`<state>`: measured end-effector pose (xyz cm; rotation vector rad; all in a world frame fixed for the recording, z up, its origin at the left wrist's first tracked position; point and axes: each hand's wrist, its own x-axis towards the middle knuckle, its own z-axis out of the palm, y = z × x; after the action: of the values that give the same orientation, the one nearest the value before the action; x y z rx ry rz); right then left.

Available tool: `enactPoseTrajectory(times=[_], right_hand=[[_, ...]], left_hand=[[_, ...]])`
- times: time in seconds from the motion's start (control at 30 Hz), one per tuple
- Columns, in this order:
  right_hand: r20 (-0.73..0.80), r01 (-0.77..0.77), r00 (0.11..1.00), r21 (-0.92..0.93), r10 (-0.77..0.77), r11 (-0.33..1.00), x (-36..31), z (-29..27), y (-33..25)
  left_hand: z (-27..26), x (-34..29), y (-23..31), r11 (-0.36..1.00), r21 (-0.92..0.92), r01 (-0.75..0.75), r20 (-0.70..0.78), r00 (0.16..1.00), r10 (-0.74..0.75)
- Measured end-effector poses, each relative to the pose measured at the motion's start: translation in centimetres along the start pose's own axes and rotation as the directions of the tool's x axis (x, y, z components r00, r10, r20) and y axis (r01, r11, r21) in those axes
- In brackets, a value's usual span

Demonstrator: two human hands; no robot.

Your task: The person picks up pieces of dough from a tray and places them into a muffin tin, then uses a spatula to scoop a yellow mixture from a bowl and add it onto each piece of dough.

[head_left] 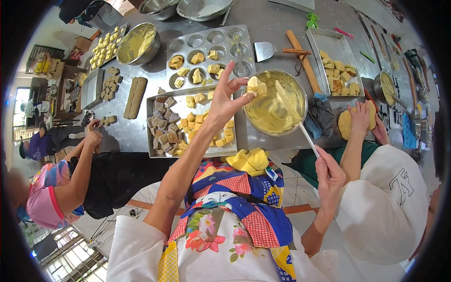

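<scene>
Relative to the round silver metal bowl (pixel 305 102), the left hand (pixel 222 102) is nearer, pinching a pale-yellow blocky chunk (pixel 256 86) over its upper-left edge, while the right hand (pixel 330 173), beyond its lower-right edge, grips a long cream-bladed spatula (pixel 288 104) slanting inward.

The left hand (pixel 226 101) pinches a yellow chunk (pixel 256 86) between thumb and fingers at the far left rim of a metal bowl (pixel 251 117). Inside, the bowl is smeared with yellow batter (pixel 268 115). The right hand (pixel 329 175) grips a spatula (pixel 307 136) whose blade extends over the bowl's inside. Left of the bowl on the bench (pixel 263 23), a tray (pixel 211 154) holds grey and yellow pieces. Right of the bowl, a co-worker's hand (pixel 360 116) rests on yellow dough (pixel 345 123).
</scene>
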<state>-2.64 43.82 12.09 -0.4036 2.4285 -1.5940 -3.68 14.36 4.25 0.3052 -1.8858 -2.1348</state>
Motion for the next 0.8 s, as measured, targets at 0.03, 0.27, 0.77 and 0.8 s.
enactPoseTrajectory(times=[0.03, 0.27, 0.77, 0.8], right_hand=[[-0.025, -0.034, 0.999, 0.023, 0.035, 0.999, -0.1, -0.1, 0.0], [0.038, -0.013, 0.999, 0.123, 0.008, 0.992, 0.2, 2.9, 1.7], [0.351, -0.507, 0.860, 0.671, 0.371, 0.540, 0.8, 4.3, 6.5], [0.357, -0.505, 0.861, 0.686, 0.363, 0.524, 0.8, 4.3, 6.7]], left_hand=[[-0.1, -0.1, -0.2, 1.000, -0.008, -0.014, 0.012, 1.000, 0.014], [1.3, -0.8, 0.9, 0.853, 0.507, -0.127, -0.024, 0.987, 0.161], [0.8, -0.6, 0.7, 0.757, 0.646, -0.101, 0.076, 0.995, 0.068], [0.8, -0.6, 0.8, 0.759, 0.636, -0.140, 0.087, 0.990, 0.110]])
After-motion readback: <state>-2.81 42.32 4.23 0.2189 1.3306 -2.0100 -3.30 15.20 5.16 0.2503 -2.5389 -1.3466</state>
